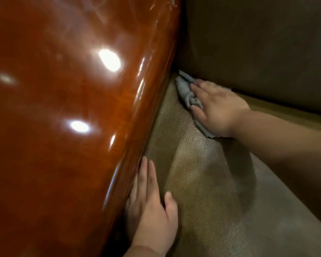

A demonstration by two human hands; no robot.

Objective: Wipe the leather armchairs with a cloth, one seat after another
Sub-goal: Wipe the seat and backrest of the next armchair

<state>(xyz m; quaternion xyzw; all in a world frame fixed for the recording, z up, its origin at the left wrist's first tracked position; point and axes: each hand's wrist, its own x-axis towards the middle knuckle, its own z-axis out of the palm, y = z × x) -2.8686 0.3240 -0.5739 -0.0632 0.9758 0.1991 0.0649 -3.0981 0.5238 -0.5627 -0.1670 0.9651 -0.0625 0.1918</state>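
A brown-olive leather seat cushion (202,182) fills the lower right of the head view, with the darker leather backrest (258,43) rising behind it. A crumpled grey cloth (186,91) lies in the back corner where seat, backrest and armrest meet. My right hand (217,110) lies flat on the cloth with straight fingers and presses it onto the seat. My left hand (150,204) rests flat with straight fingers on the seat's left edge, against the armrest; it holds nothing.
A glossy red-brown wooden armrest (72,108) takes up the whole left half of the view and walls in the seat on that side. Ceiling lights are mirrored in its polish. A lighter leather band (285,110) runs under the backrest.
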